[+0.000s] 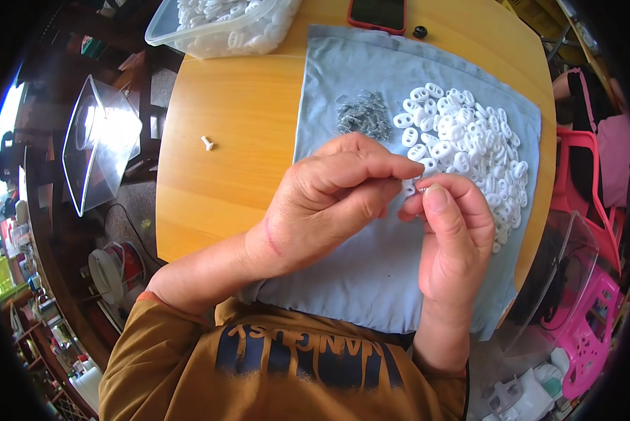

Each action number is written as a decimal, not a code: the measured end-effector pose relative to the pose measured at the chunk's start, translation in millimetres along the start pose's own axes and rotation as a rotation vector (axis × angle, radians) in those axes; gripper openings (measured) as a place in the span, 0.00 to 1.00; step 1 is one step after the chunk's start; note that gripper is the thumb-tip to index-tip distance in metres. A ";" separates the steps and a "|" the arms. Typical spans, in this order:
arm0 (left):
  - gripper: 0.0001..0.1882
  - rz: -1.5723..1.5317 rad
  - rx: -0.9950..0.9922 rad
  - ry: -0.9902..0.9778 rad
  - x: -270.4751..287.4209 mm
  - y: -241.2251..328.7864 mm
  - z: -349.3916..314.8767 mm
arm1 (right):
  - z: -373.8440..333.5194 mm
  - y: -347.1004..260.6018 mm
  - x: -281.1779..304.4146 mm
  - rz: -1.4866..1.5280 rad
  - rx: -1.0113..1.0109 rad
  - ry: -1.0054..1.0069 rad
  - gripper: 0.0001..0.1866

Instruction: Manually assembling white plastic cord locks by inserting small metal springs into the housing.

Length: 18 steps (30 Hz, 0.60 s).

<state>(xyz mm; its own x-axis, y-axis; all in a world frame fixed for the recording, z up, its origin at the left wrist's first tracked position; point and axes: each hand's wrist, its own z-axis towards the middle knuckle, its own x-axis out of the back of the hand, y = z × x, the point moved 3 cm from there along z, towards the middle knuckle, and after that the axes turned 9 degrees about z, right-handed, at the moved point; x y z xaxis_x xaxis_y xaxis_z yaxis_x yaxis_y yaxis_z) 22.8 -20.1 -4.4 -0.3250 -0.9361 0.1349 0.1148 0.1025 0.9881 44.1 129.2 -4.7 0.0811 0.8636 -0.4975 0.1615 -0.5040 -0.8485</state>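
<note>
My left hand [343, 184] is closed, thumb and forefinger pinching a small white plastic piece [408, 188] that mostly hides behind the fingertips. Close beside it, my right hand [456, 223] pinches a tiny metal spring [423, 189] between thumb and forefinger; only a bit of it shows. The two sets of fingertips nearly meet above a light blue cloth [343, 281]. Just beyond the left hand lies a heap of small metal springs [364, 116]. To the right spreads a large pile of white oval plastic pieces with two holes [479, 144], like cord-lock parts.
A clear plastic tub [224, 41] of white parts stands at the wooden table's far left. One white plastic part [207, 143] lies alone on the bare wood [238, 105]. A phone [378, 14] and a small black knob [420, 32] sit at the far edge. Pink chairs [592, 330] stand right.
</note>
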 end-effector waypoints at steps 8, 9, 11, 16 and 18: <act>0.11 -0.389 0.209 0.013 -2.1 -2.8 -3.5 | -0.4 -1.1 -3.0 -0.010 -0.007 0.013 0.08; 0.09 -0.371 0.202 0.005 -2.2 -2.8 -3.5 | -0.7 -1.0 -2.8 -0.011 -0.007 0.021 0.08; 0.07 -0.353 0.195 -0.003 -2.3 -3.1 -3.6 | -0.9 -1.3 -2.7 -0.012 -0.008 0.029 0.08; 0.05 -0.318 0.185 0.037 -1.9 -0.5 -3.6 | -1.4 -1.7 -3.1 -0.023 -0.030 0.043 0.07; 0.05 -0.302 0.170 0.030 -1.2 -0.8 -3.3 | -1.5 -1.6 -2.8 -0.026 -0.032 0.040 0.07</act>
<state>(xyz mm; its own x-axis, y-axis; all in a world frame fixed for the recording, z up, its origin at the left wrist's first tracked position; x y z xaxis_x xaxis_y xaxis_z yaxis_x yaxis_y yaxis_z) 26.2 -20.2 -5.6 -0.2928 -0.9418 -0.1651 -0.1414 -0.1281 0.9816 45.1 127.6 -1.6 0.1156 0.8765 -0.4673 0.1951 -0.4813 -0.8546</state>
